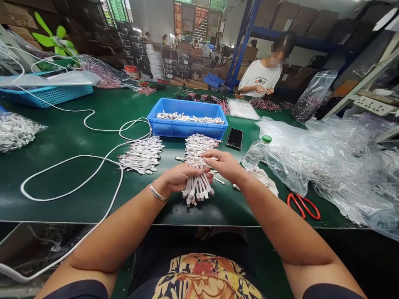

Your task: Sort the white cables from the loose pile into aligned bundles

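My left hand (181, 176) is wrapped round a bundle of short white cables (198, 187), whose connector ends fan out toward the table's front edge. Over the top of that bundle lies my right hand (222, 164), its fingertips at the cable ends; whether it grips any is hidden. Just behind my hands a pile of white cables (201, 143) reaches up to the blue bin (187, 131). Another pile of white cables (141, 154) lies to the left. The bin holds small white pieces (190, 118).
A phone (235, 138), a clear bottle (255, 153) and red-handled scissors (303, 206) lie to the right, beside plastic bags of cables (330, 166). A long white cord (71, 155) loops across the left. Across the table sits a person (262, 77) handling small parts.
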A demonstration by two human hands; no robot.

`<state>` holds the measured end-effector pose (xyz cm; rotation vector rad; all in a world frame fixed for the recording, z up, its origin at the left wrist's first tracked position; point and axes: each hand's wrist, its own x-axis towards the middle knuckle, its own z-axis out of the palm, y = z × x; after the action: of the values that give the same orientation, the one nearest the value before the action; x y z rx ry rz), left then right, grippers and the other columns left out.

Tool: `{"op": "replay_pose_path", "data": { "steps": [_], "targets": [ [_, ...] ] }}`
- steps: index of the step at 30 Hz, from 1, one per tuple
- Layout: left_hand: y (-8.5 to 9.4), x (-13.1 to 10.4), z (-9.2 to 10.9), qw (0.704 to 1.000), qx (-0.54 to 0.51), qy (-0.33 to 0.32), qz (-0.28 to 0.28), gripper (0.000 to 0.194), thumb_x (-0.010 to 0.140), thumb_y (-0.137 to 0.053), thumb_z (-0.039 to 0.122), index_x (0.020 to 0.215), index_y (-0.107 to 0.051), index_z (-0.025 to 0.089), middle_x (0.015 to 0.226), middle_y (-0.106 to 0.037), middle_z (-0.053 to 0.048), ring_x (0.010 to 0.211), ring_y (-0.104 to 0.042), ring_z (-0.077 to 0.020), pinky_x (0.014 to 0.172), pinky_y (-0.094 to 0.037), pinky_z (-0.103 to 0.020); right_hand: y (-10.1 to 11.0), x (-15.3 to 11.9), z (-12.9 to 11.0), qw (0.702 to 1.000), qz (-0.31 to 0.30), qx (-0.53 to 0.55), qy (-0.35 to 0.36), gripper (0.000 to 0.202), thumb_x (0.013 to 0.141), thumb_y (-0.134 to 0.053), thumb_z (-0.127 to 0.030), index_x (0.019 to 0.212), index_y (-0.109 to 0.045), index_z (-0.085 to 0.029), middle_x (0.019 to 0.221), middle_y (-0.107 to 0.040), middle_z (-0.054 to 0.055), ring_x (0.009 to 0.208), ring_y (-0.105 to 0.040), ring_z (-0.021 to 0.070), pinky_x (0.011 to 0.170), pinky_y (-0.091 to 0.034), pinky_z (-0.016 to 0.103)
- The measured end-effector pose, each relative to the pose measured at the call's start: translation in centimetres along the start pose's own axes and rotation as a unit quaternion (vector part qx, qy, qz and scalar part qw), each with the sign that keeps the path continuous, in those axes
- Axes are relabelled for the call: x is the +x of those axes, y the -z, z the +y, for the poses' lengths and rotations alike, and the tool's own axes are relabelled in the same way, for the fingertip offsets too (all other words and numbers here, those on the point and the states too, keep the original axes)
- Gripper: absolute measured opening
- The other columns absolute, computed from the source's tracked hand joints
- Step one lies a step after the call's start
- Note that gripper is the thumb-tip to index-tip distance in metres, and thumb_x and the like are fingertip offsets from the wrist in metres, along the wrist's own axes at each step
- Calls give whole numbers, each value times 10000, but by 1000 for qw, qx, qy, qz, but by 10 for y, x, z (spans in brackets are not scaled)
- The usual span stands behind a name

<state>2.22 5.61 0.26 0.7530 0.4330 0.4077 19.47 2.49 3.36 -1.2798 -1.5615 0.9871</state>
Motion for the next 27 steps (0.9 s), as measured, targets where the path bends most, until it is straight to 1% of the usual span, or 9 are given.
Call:
{"op": "replay_pose_path", "data": {
  "steps": [2,4,6,11,13,15,19,23,27],
  "targets": [
    [1,-1,0,1000,13,11,0,156,764,-608,103,912,-646,75,880,-707,-162,828,-682,-259,780,-528,-379,-2,7,5,997,-46,41,-37,229,749,-618,-396,850,-688,-202,859,-658,27,832,-569,180,783,-409,320],
    [2,-2,1,999,23,23,7,169,755,-609,93,920,-640,75,873,-709,-168,826,-684,-268,765,-534,-378,-4,10,10,993,-66,77,-66,255,735,-630,-423,808,-682,-184,728,-633,8,698,-546,144,699,-414,292],
    [3,-2,3,999,28,36,15,179,753,-604,86,929,-634,76,872,-711,-172,831,-684,-279,754,-539,-380,-6,12,14,988,-77,103,-85,257,715,-655,-416,784,-671,-168,650,-601,-5,617,-511,119,642,-405,275],
    [5,-1,5,998,9,61,25,169,765,-594,79,928,-637,67,852,-718,-172,817,-690,-276,751,-546,-367,-2,14,17,981,-107,129,-94,252,706,-672,-404,773,-646,-162,594,-586,-11,573,-505,114,626,-409,281],
    [6,0,5,998,1,64,27,165,764,-602,79,923,-643,65,837,-720,-170,804,-692,-273,749,-549,-364,0,15,19,983,-104,121,-89,249,708,-670,-408,755,-642,-165,608,-594,-5,601,-521,123,635,-410,283],
    [7,1,5,997,-1,70,36,168,764,-606,82,926,-647,66,831,-721,-168,791,-694,-270,736,-553,-362,0,15,23,986,-89,113,-81,245,715,-666,-411,751,-641,-170,666,-614,8,656,-540,135,649,-410,281],
    [6,3,5,994,5,86,60,185,763,-609,91,942,-649,74,844,-722,-165,774,-696,-262,721,-554,-364,-4,13,35,986,-64,128,-80,234,738,-649,-417,740,-622,-184,755,-627,20,726,-545,145,672,-406,276],
    [3,4,5,991,21,93,91,200,756,-611,96,952,-643,80,836,-722,-157,759,-696,-260,705,-555,-360,-6,11,42,981,-46,162,-102,257,763,-616,-446,748,-607,-190,715,-606,2,660,-518,126,650,-396,274],
    [3,6,5,990,34,95,94,200,756,-609,100,953,-637,83,846,-718,-163,763,-695,-258,694,-554,-351,-5,9,42,976,-68,177,-109,258,761,-628,-435,736,-591,-181,608,-567,-22,600,-491,112,639,-387,272]
  ]
}}
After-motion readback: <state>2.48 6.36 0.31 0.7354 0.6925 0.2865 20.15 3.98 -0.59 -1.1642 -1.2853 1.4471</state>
